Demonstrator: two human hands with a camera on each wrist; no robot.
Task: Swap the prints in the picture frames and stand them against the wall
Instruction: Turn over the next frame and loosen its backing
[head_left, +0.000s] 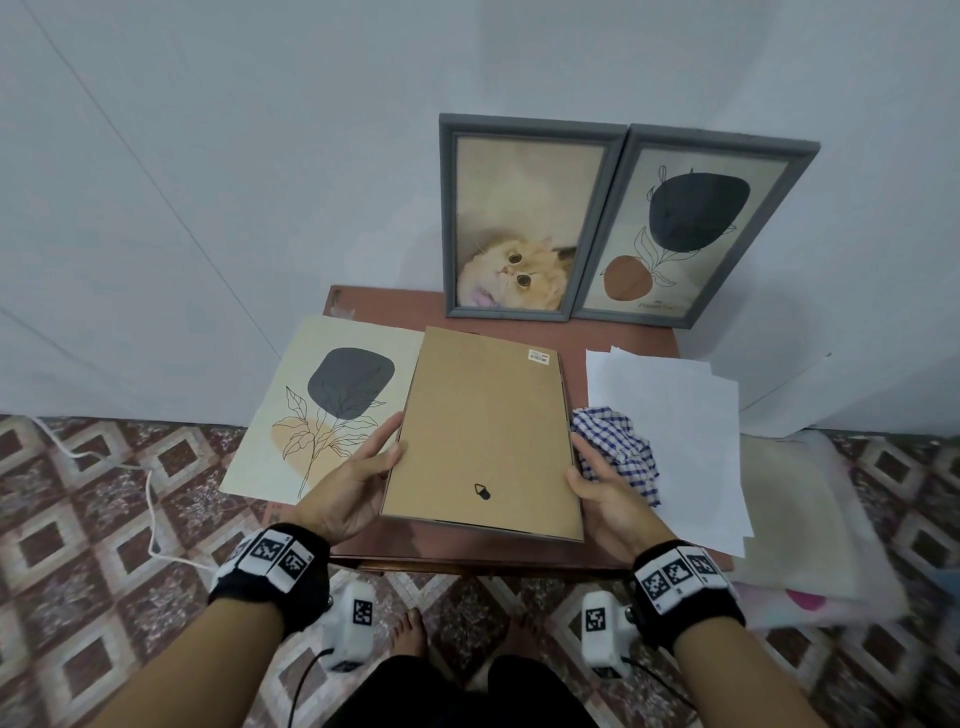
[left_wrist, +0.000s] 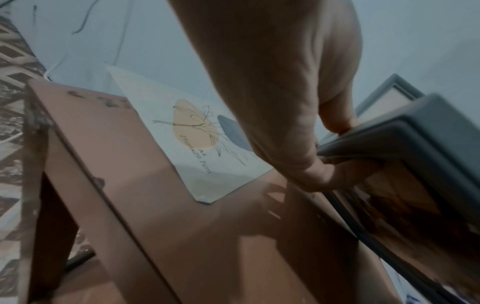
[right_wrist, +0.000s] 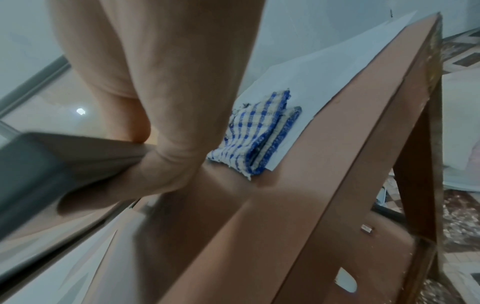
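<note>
I hold a grey picture frame (head_left: 483, 431) face down over the small reddish-brown table (head_left: 467, 558), its brown backing board up. My left hand (head_left: 382, 460) grips its left edge, thumb on top and fingers under; in the left wrist view that hand (left_wrist: 298, 127) pinches the grey frame corner (left_wrist: 428, 127). My right hand (head_left: 584, 480) grips the right edge the same way, and the right wrist view shows this hand (right_wrist: 168, 127) on the frame (right_wrist: 39, 160). A loose leaf print (head_left: 332, 405) lies at the table's left. A cat frame (head_left: 519, 218) and an abstract frame (head_left: 691, 228) lean against the wall.
White paper sheets (head_left: 675, 415) with a blue checked cloth (head_left: 618, 447) on them cover the table's right side. A pale cushion (head_left: 800, 519) lies on the tiled floor at right. A white cable (head_left: 150, 499) runs over the floor at left.
</note>
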